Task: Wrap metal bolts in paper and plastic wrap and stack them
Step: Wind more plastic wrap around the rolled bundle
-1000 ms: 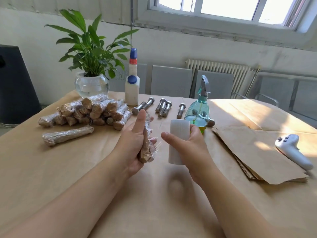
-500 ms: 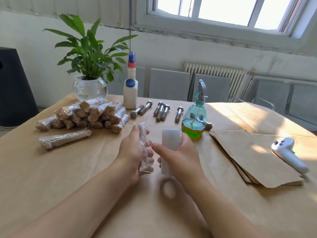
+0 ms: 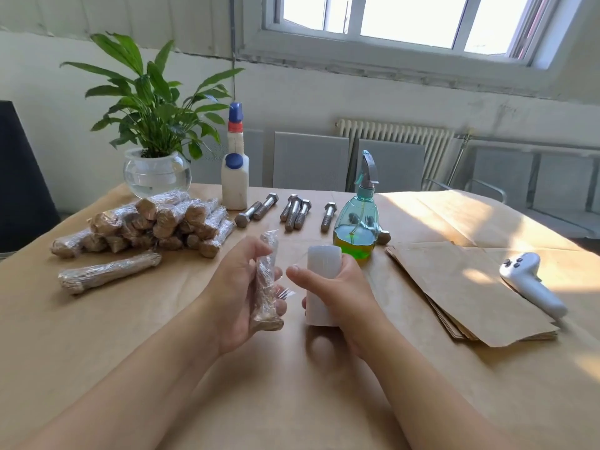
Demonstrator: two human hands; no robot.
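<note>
My left hand (image 3: 235, 292) grips a paper-wrapped bolt (image 3: 266, 284) covered in plastic wrap, held upright above the table. Close to its right, my right hand (image 3: 337, 292) holds a white roll of plastic wrap (image 3: 321, 264), also upright; a thin strip of film runs between roll and bolt. A stack of wrapped bolts (image 3: 156, 222) lies at the left, with one more wrapped bolt (image 3: 108, 272) alone in front of it. Several bare metal bolts (image 3: 293, 211) lie at the back centre.
The table is covered in brown paper (image 3: 292, 384). A pile of brown paper sheets (image 3: 464, 293) and a white controller (image 3: 529, 284) lie at the right. A green spray bottle (image 3: 360, 222), a white glue bottle (image 3: 234, 170) and a potted plant (image 3: 156, 170) stand at the back.
My left hand has closed its fingers round the wrapped bolt, and both hands have drawn closer together. The view tilted up slightly.
</note>
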